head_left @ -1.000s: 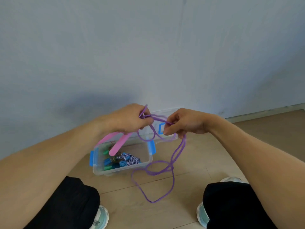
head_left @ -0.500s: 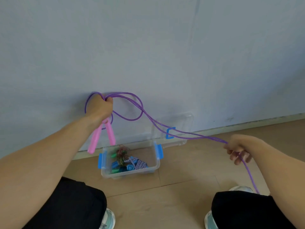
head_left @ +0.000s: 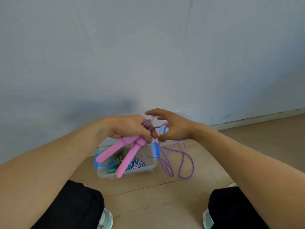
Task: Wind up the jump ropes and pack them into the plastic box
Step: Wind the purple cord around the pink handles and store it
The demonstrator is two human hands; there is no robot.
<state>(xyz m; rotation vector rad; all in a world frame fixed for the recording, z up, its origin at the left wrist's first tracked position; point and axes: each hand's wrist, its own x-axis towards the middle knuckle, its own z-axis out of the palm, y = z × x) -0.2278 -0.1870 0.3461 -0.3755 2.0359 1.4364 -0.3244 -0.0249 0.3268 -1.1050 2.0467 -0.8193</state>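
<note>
Above the open plastic box (head_left: 152, 166), at the fingers of the left hand (head_left: 130, 129): curled tight round the tops of the two pink handles (head_left: 123, 156), with turns of the purple rope (head_left: 171, 158) looped over the index finger and knuckles. Just beside, almost touching: the right hand (head_left: 171, 128), blurred in mid-motion, fingers spread apart and thumb hooked below, clamped on nothing that can be made out, a strand of rope crossing just behind the palm. Below the hands: handles slanting down over the box, tips in line with its near wall; rest of the rope trailing in long slack loops, partly over the box's right rim, mostly hanging to the right of the box above the wooden floor (head_left: 148, 204). Inside the box: other ropes already packed, among them a blue-and-white braided one (head_left: 137, 163) and green and blue handles. Winding judged partway done, much cord still loose. Likely trouble from here: with the right hand free of the cord, no tension on the next turn, so coils apt to slide off the left fingers and spring open; hanging loops, crossed over one another, apt to knot when drawn up; strand over the rim apt to catch the blue latch (head_left: 156, 148) and tug the light box along; bundle packed loose apt to tangle with the ropes already inside
</note>
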